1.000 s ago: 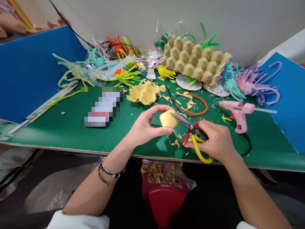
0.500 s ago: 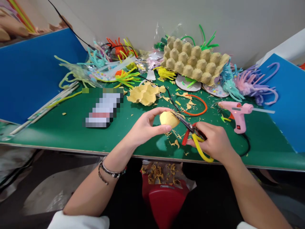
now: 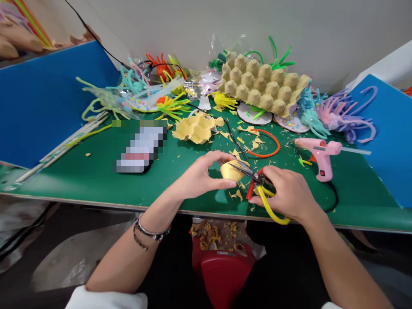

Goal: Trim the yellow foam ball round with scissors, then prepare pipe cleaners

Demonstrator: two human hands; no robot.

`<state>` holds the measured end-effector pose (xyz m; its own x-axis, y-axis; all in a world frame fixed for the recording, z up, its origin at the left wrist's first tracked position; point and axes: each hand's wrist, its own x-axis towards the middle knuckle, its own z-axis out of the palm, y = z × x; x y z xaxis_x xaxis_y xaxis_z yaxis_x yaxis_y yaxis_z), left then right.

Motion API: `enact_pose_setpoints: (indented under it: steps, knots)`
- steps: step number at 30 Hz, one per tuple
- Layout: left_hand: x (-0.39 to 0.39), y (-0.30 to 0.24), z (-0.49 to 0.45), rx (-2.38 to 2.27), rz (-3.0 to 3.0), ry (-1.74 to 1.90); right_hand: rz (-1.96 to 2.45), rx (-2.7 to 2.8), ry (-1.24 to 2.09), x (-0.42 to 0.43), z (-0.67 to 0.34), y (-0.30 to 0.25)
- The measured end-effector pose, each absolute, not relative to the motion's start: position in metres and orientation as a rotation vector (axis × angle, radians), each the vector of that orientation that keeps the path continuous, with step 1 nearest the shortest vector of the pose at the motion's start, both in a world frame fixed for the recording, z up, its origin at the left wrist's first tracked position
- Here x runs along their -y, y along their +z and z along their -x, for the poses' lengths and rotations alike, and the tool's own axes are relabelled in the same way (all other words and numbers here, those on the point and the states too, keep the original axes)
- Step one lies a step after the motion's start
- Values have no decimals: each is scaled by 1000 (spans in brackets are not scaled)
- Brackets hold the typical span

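Observation:
Between the thumb and fingers of my left hand point(image 3: 207, 174) is a small yellow egg carton cup point(image 3: 231, 172), held just above the table. My right hand point(image 3: 285, 189) grips a pair of scissors point(image 3: 256, 177) with red and yellow handles. The scissor blades lie against the upper rim of the cup, pointing left towards my left fingers. Yellow carton scraps point(image 3: 237, 195) are scattered on the green table point(image 3: 174, 184) below and around my hands. Behind the cup rests a larger yellow piece of egg carton point(image 3: 195, 128).
A pink glue gun point(image 3: 322, 154) with its cord lies to the right. An orange pipe cleaner point(image 3: 273, 150) curves behind my hands. Left of them is a blurred phone point(image 3: 141, 148). An egg carton point(image 3: 262, 83) and pipe cleaner bundles line the back. Blue panels point(image 3: 51, 103) flank the table.
The cup in my left hand has moved slightly right and down and is tipped differently. The scissors have turned a little, with their blades now lying across its rim.

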<state>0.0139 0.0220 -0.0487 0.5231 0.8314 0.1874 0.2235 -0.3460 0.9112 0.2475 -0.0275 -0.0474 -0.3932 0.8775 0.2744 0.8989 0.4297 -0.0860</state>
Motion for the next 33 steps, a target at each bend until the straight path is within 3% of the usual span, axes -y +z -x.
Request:
enact_pose_setpoints:
  steps: [14,33]
  knots:
    - [-19,-49,-19,-779,-1322,895,1400,2251,140,28,-245,-47]
    - [-22,-44,-14,-768,-1355,808,1625,2329,280,27,-238,-47]
